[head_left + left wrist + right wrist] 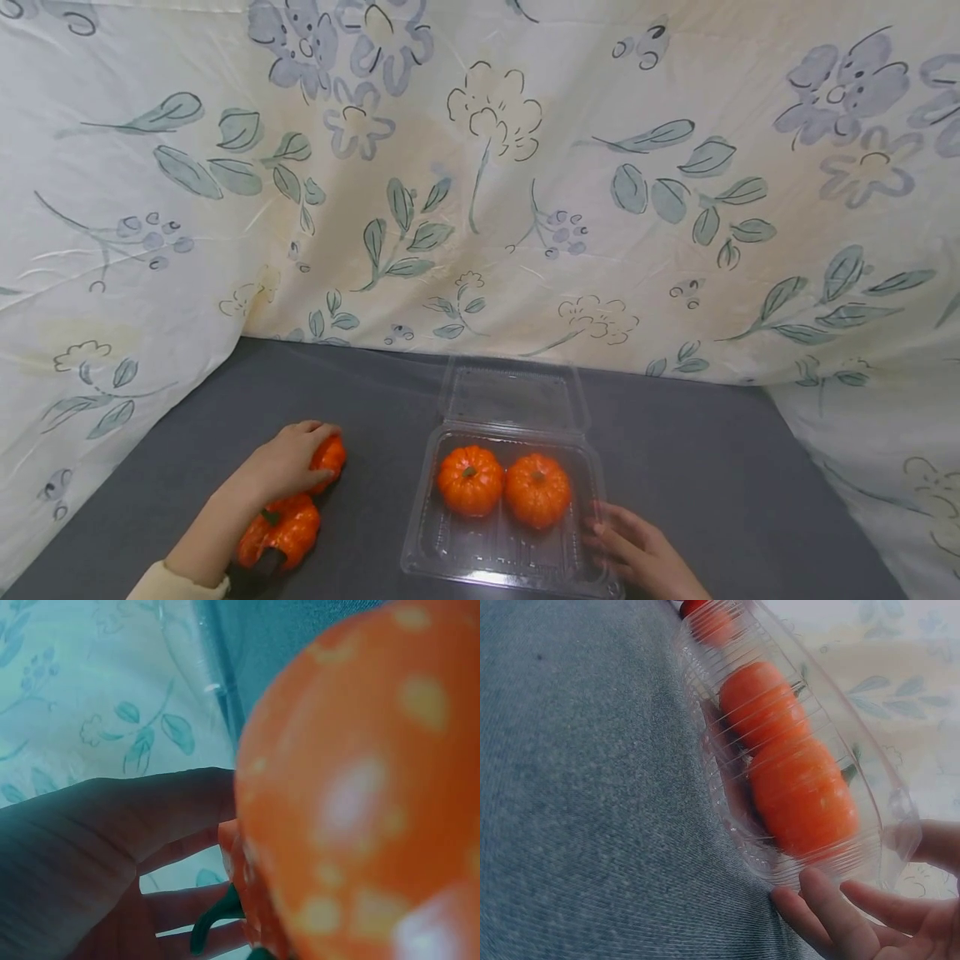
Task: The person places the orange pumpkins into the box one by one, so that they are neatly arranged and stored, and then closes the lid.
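Observation:
My left hand (288,462) grips a small orange pumpkin (330,460) at the left; the fingers lie over its top and the thumb at its near side. In the left wrist view this pumpkin (234,859) shows a green stem, partly hidden by a nearer, blurred pumpkin (360,787). That other pumpkin (296,533) sits below my left wrist. In the middle stands a clear plastic clamshell box (420,521), holding two pumpkins (470,481) side by side. My right hand (885,911) pinches the box's right edge, thumb at the rim and fingers against the outer wall.
The box's clear lid (513,396) lies folded back, away from me. A dark grey cloth (675,467) covers the table. Behind it and at both sides hangs a floral curtain (525,183).

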Tool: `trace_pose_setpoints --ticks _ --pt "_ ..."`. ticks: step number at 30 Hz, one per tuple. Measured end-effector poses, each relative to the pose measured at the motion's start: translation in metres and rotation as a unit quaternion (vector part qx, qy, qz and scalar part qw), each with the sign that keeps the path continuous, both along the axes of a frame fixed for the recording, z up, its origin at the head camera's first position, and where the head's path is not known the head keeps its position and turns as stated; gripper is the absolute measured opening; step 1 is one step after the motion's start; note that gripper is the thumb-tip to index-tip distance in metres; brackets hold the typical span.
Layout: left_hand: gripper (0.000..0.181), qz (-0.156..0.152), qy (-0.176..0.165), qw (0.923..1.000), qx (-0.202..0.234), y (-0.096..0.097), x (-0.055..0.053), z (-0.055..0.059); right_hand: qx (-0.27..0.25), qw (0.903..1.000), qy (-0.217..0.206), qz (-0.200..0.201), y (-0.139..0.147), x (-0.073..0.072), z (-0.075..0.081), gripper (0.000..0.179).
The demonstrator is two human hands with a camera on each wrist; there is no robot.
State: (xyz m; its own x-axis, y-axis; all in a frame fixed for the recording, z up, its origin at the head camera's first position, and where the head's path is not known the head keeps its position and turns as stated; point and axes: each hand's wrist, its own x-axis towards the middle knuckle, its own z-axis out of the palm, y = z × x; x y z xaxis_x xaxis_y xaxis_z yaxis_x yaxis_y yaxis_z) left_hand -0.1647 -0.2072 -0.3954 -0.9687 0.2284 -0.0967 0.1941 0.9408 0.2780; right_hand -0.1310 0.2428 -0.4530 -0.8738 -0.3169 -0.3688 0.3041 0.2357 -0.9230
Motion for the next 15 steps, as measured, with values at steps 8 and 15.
trace_pose_setpoints --ticks 8,15 --pt "0.053 0.004 0.010 0.9999 0.004 0.0003 0.0016 -0.0007 0.000 1.0000 0.005 -0.003 0.0003 0.0009 -0.0005 0.066" --pt "0.057 0.009 0.012 0.9999 0.004 0.0015 0.0024 -0.0016 0.003 1.0000 0.004 0.002 0.0009 0.0002 -0.0005 0.067"
